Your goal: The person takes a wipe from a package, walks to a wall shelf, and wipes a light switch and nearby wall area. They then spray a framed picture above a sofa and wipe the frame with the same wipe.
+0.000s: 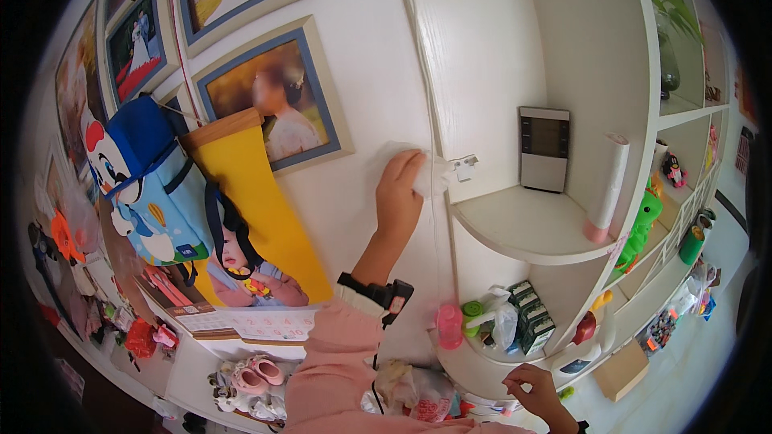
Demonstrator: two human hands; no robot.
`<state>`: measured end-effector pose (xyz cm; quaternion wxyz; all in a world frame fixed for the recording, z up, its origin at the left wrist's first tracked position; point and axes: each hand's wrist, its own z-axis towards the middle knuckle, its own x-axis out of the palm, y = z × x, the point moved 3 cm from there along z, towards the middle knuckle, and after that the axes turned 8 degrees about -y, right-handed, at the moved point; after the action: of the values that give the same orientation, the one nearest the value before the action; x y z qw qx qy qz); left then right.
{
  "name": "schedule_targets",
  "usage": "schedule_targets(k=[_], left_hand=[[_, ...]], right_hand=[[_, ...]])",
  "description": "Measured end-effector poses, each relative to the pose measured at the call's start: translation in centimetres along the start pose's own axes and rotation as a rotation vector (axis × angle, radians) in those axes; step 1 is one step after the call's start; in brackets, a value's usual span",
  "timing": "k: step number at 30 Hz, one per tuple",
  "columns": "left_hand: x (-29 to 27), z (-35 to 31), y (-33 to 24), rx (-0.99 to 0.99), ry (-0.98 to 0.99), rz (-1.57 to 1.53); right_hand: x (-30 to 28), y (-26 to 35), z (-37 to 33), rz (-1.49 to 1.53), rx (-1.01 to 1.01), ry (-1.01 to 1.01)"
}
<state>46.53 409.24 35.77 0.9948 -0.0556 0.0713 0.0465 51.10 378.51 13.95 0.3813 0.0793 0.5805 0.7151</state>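
Raised against the white wall, my left hand (398, 193) presses a thin white wipe or tissue (423, 180). Its fingers close over it, so much of the wipe is hidden. Just right of this hand, a thin white cable (434, 120) runs down the wall beside the corner shelf (523, 221) and a small metal bracket (465, 167). Lower right, my right hand (537, 392) hangs in front of the lower shelf. Its fingers curl loosely, apart from the thumb, and nothing shows in them.
Framed photos (273, 96), a yellow calendar (257, 193) and a blue cartoon bag (153, 193) hang at left. On the shelves are a digital clock (544, 149), a white roll (607, 185), a pink cup (449, 326) and stacked dark boxes (531, 317). Pink shoes (257, 375) sit below.
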Motion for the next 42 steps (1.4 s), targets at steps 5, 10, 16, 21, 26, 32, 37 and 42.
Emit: schedule_targets(k=[5,10,16,21,26,32,37,42], left_hand=[[1.6,-0.5,0.7,0.197,0.011,0.11],[1.3,-4.1,1.0,0.327,0.13,0.174],[1.0,-7.0,1.5,0.299,0.235,0.317],[0.6,-7.2,0.7,0.282,0.208,0.277],[-1.4,-4.9,-0.2,0.258,0.014,0.165],[-1.8,-2.9,1.1,0.25,-0.068,0.27],[-1.9,-2.9,1.3,0.216,-0.046,0.23],[-3.2,-2.8,0.7,0.151,-0.111,0.175]], right_hand=[[-0.3,-0.2,-0.3,0.029,0.008,-0.02],[-0.4,-0.8,-0.5,-0.006,-0.027,-0.002],[-0.2,-1.3,-0.3,0.008,-0.012,0.012],[-0.3,-1.4,-0.3,0.043,-0.015,0.013],[-0.5,-1.6,-0.5,0.029,0.026,0.014],[-0.5,-1.8,-0.5,0.05,0.038,-0.002],[-0.5,-1.8,-0.6,0.14,-0.007,-0.03],[-0.6,-1.9,-0.5,0.135,-0.054,-0.039]])
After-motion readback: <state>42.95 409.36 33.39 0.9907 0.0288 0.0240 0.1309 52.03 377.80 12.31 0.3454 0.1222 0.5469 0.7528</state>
